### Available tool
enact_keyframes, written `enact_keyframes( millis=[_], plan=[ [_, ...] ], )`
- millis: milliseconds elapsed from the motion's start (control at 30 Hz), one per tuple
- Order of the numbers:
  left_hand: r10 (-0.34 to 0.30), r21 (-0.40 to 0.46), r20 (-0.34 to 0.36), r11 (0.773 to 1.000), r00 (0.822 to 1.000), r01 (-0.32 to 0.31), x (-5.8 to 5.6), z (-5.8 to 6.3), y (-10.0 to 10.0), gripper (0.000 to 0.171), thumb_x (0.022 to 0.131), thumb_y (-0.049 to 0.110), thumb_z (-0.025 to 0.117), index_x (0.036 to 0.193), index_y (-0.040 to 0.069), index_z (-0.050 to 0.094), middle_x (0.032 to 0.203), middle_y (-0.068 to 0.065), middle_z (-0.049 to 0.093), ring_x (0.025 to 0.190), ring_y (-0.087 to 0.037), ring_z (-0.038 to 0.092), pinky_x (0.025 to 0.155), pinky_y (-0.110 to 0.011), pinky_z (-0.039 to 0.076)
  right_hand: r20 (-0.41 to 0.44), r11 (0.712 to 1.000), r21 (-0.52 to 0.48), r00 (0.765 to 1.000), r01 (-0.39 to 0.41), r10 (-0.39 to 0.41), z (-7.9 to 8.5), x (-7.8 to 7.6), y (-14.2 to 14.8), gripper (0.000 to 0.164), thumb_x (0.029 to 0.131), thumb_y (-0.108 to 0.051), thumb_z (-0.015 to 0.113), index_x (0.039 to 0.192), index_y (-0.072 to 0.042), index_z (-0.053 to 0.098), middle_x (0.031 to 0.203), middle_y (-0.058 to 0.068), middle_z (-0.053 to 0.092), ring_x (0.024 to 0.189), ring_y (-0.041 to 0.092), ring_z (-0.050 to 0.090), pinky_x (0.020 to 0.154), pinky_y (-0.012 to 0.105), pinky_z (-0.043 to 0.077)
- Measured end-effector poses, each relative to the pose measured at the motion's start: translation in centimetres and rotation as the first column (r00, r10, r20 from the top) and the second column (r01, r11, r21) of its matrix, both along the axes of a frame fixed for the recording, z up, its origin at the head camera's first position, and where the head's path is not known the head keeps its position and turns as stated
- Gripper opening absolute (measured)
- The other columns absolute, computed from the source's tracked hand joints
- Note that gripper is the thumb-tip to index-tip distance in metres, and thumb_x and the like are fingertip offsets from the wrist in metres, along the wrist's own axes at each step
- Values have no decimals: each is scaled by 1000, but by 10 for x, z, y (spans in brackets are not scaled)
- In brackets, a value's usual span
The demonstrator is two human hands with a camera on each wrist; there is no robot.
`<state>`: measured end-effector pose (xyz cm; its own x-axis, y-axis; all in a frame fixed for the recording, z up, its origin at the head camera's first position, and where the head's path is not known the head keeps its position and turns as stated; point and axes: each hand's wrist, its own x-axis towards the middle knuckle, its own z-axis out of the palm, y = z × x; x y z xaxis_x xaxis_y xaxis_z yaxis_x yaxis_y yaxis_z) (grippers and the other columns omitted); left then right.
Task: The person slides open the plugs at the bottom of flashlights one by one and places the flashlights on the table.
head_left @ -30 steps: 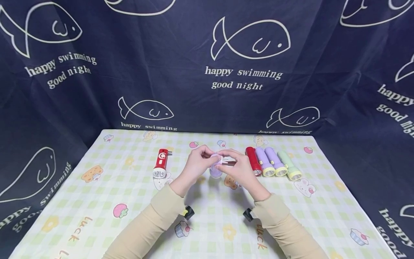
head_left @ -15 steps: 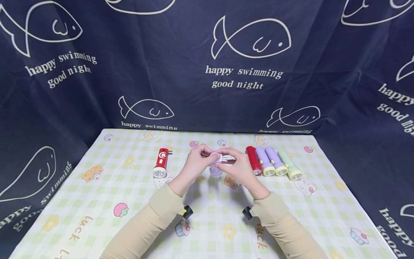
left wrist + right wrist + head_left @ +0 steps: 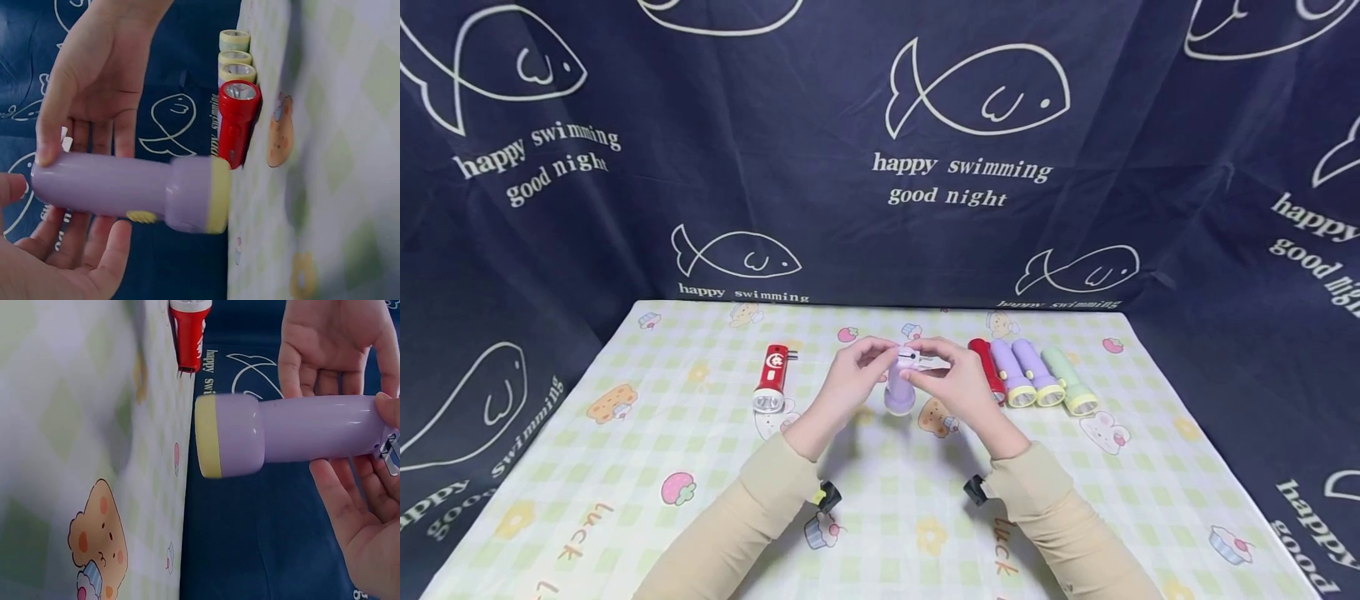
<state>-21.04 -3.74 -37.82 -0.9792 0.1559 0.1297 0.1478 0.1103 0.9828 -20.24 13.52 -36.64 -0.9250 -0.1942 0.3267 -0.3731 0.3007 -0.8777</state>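
A light purple flashlight [image 3: 898, 397] with a yellow lens ring hangs nearly upright just above the table, lens end down. My left hand [image 3: 850, 382] pinches its tail end from the left with thumb and fingers. From the right, my right hand [image 3: 955, 379] pinches the same end between thumb and fingers. A small shiny piece [image 3: 391, 455], clear or metallic, projects from the tail; its exact form is hard to tell. In the left wrist view a yellow switch [image 3: 141, 216] shows on the flashlight's side.
Left of my hands lies a red flashlight [image 3: 772, 379] with metal prongs out. To the right lie a second red flashlight [image 3: 986, 371], two purple ones [image 3: 1013, 373] and a green one [image 3: 1070, 383] in a row. The checked tablecloth [image 3: 715, 533] ends at a dark curtain [image 3: 850, 250].
My left thumb has drawn back from the top of the tail, uncovering its pale end with a dark slit. The shiny piece has shifted slightly under my right fingers; the flashlight stays in place.
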Motion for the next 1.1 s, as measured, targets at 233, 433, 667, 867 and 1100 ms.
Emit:
enact_keyframes(
  millis=[233, 433, 667, 867, 1100],
  plan=[
    [-40, 15, -83, 999, 996, 41, -6, -19, -5, 24, 90, 16, 63, 112, 7, 64, 108, -7, 67, 101, -17, 61, 94, -35, 48, 81, 997, 28, 994, 69, -71, 11, 6, -2, 36, 78, -5, 75, 112, 3, 65, 111, 20, 66, 101, 29, 62, 77, 25, 56],
    [-75, 58, -152, 995, 985, 84, -6, -26, -6, 31, 86, 6, 66, 116, 1, 61, 110, -13, 65, 98, -22, 60, 90, -34, 50, 111, 997, 2, 991, 78, -77, -1, -4, 2, 36, 80, -9, 75, 113, 1, 65, 113, 18, 66, 103, 23, 62, 80, 30, 56],
    [-108, 96, -154, 988, 982, 123, -5, -28, -6, 40, 83, -1, 67, 121, -2, 57, 114, -20, 61, 101, -27, 57, 91, -43, 50, 141, 994, -98, 989, 54, -40, -15, -15, 4, 38, 79, -14, 76, 113, -1, 65, 109, 17, 66, 93, 9, 64, 71, 31, 58],
    [-135, 72, -120, 987, 984, 144, 5, -14, -9, 44, 83, -2, 67, 124, -4, 54, 118, -21, 59, 103, -29, 57, 90, -38, 52, 172, 985, -167, 985, 35, -6, -18, -15, 4, 36, 80, -15, 75, 112, -1, 65, 108, 15, 66, 89, 12, 65, 70, 40, 58],
    [-136, 75, -128, 986, 982, 146, 11, -7, -10, 43, 83, -1, 67, 123, -5, 54, 119, -21, 59, 102, -30, 58, 88, -39, 53, 202, 984, -178, 979, 25, 12, -18, -16, 4, 37, 82, -17, 74, 113, -1, 64, 110, 15, 66, 90, 12, 65, 71, 39, 58]
  ],
)
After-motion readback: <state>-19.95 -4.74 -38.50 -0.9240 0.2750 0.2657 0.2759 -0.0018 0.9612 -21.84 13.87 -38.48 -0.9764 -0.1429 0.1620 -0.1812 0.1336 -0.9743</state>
